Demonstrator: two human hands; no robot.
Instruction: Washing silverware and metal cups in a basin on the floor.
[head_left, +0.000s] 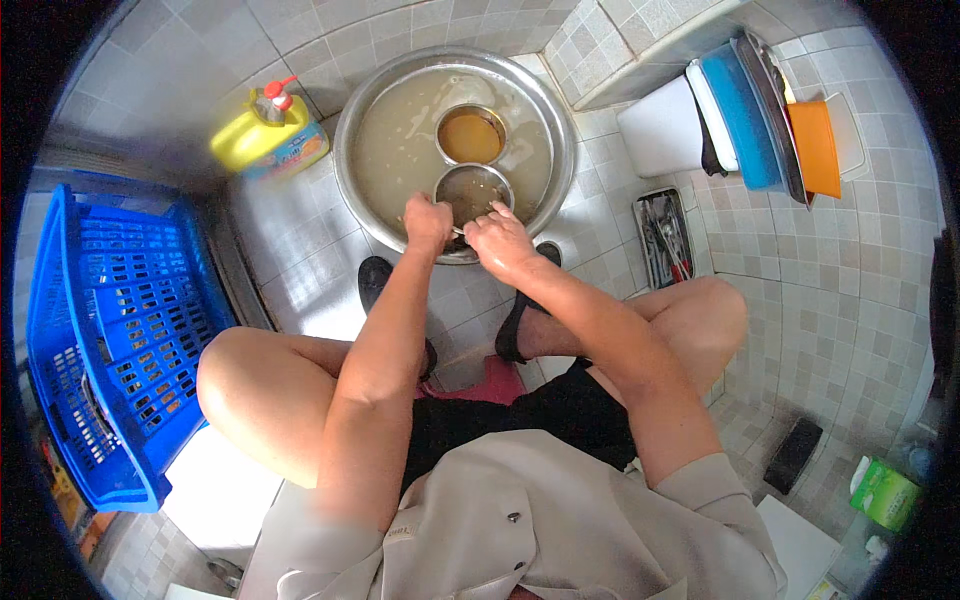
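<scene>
A large round metal basin (346, 150) full of cloudy water stands on the tiled floor before me. At its near side my left hand (429, 223) is closed at the lower left rim of a round metal vessel (474, 184), by a thin piece that looks like its handle. My right hand (499, 238) grips the near right side of the same vessel, fingers reaching over the rim. Murky water shows inside it. Just beyond sits a second round metal pot (471, 136) with yellow-orange liquid in it. The undersides of both vessels are hidden by the water.
A yellow pump bottle (281, 142) stands left of the basin. Farther left is a blue plastic crate (142, 322). To the right are a tray of utensils (664, 236) and upright boards and trays (750, 120). A green tissue pack (885, 493) lies lower right.
</scene>
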